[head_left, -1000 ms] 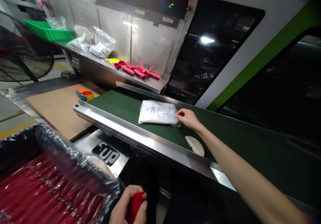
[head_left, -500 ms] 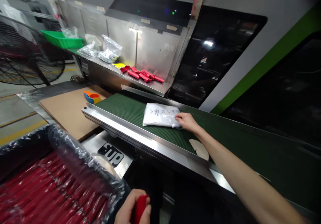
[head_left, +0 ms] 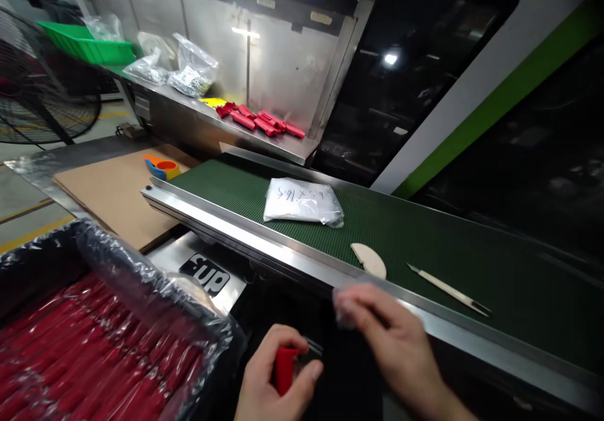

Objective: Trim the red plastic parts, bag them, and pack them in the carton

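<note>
My left hand [head_left: 278, 377] is wrapped round a red plastic part [head_left: 285, 370] low in the middle of the view. To its right, my right hand [head_left: 391, 333] pinches a small clear plastic bag [head_left: 344, 311], blurred by motion, just in front of the conveyor's metal edge. A white packet [head_left: 302, 201] with handwritten figures lies on the green conveyor belt [head_left: 226, 185]. Nearer me on the belt rest a pale half-round piece [head_left: 369, 260] and a thin knife [head_left: 448, 290] with a light handle.
At lower left stands a plastic-lined bin [head_left: 155, 282] full of bagged red parts. Loose red parts [head_left: 259, 121] and clear bags [head_left: 193, 72] sit on the steel shelf. An orange and blue tape dispenser [head_left: 163, 167] lies on cardboard [head_left: 108, 197]. A fan [head_left: 42, 87] stands at left.
My right hand has left the white packet and come back toward me with a small clear bag. My left hand has risen with the red part. The knife has come into sight.
</note>
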Demonstrator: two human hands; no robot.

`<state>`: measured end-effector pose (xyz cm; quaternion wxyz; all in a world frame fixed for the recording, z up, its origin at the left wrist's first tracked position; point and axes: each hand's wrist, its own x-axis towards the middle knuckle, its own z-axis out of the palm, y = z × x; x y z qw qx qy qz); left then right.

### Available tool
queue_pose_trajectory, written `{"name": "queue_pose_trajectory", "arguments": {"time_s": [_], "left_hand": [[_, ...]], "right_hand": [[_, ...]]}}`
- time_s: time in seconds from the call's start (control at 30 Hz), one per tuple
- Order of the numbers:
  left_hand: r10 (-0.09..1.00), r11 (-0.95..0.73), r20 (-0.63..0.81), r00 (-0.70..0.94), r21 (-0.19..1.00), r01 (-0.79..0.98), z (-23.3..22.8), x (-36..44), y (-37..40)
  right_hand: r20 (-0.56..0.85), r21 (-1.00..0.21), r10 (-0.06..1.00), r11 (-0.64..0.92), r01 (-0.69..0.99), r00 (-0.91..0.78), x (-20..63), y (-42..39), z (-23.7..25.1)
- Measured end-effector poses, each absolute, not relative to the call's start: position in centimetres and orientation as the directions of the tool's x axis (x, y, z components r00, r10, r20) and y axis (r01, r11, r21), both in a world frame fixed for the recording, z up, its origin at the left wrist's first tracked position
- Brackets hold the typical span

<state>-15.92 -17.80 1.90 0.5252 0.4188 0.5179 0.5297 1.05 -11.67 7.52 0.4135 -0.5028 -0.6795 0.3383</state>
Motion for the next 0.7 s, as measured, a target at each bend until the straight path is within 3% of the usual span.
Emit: {"name": "queue_pose_trajectory", "arguments": {"time_s": [0.07, 0.2, 0.47, 0.53, 0.63, 0.7], "left_hand": [[0.989, 0.149, -0.150, 0.003, 0.977, -0.151, 2.5, -15.3, -17.8], [0.950, 0.295, -0.281, 0.139, 0.951, -0.095, 2.7, -14.5, -18.0], [0.922, 0.357, -0.372, 0.107, 0.924, 0.135, 1.7, -13.6, -18.8], [0.931, 0.334, -0.354, 0.090, 0.925, 0.181, 1.7, -13.1, -18.7], [0.958, 0.256, -0.279, 0.062, 0.933, 0.253, 1.8, -12.5, -18.6], [0.977, 0.176, -0.203, 0.057, 0.935, 0.307, 1.6, -12.2, -18.6]], "right_hand": [[0.119, -0.929, 0.965, 0.192, 0.318, -0.235, -0.1, -15.1, 6.4], [-0.049, -0.971, 0.995, -0.027, 0.237, -0.087, -0.6, -17.7, 4.5], [-0.080, -0.956, 0.983, -0.123, 0.267, 0.166, 2.2, -19.2, 2.7], [-0.046, -0.956, 0.980, -0.099, 0.277, 0.194, 2.6, -19.6, 2.4], [0.191, -0.896, 0.952, 0.070, 0.438, 0.239, 3.1, -20.1, 2.5], [0.294, -0.814, 0.948, 0.182, 0.552, 0.122, 3.3, -20.5, 2.9]]}}
